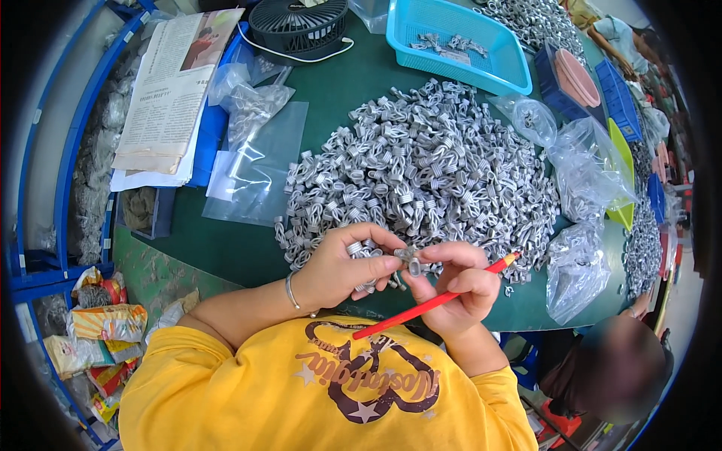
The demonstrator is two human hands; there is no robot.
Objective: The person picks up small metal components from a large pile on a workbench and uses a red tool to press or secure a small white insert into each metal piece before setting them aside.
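In front of my chest, my left hand [338,264] is closed around several small grey metal fittings. Its thumb and forefinger pinch one looped metal fitting [411,260] out at the fingertips. The fingertips of my right hand [465,289] meet that same fitting from the other side. A red pencil [414,310] is tucked in my right hand, its sharpened end pointing up and to the right. Just beyond both hands, a large heap of matching metal fittings [429,173] spreads over the green tabletop [226,252].
A turquoise basket [459,69] with a few pieces stands behind the heap, near a black fan [297,28]. Newspaper [169,86] and a clear plastic bag [259,177] lie left. Plastic bags [590,173] and bins [623,98] line the right. Another person [613,368] is at lower right.
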